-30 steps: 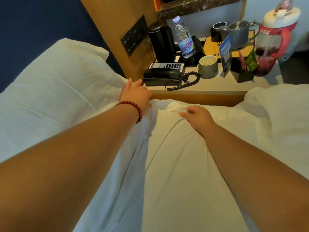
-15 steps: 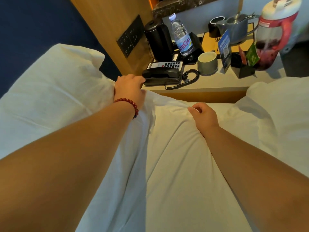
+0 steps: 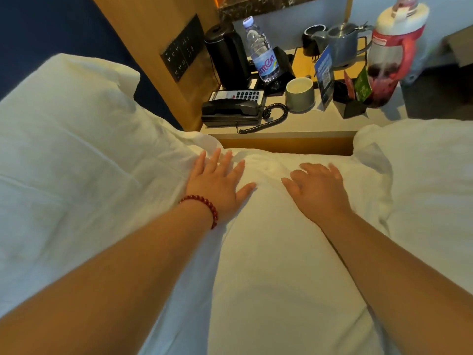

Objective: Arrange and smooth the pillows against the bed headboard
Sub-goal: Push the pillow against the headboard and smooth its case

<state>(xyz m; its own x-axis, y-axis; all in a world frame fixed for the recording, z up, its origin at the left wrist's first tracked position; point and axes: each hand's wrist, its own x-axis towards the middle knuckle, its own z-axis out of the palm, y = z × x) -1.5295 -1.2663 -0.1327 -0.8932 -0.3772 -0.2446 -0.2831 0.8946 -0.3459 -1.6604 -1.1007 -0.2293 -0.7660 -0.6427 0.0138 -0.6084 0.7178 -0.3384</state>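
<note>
Two bare hands lie flat on a plump white fabric pillow (image 3: 276, 252) in the middle of the bed. The left hand (image 3: 217, 180), with a red beaded bracelet (image 3: 204, 203) at its wrist, has its fingers spread wide and straight near the pillow's far left corner. The right hand (image 3: 317, 188) rests palm down just to its right, fingers straight and slightly apart. Neither hand grips the cloth. This pillow runs from near to far, and its far end meets the edge of a wooden bedside bench (image 3: 320, 124). Its cover is mostly smooth, with small wrinkles bunched at the far edge around the fingertips. On the left, a larger creased white pillow (image 3: 76, 149) leans against the dark blue headboard (image 3: 51, 29) and touches the middle one along its side. On the right lies a mound of white bedding (image 3: 422, 175); whether it is a pillow I cannot tell. The bench carries a black corded telephone (image 3: 233, 108), a clear plastic water bottle (image 3: 262, 55) and a grey-green ceramic mug (image 3: 299, 92).
</note>
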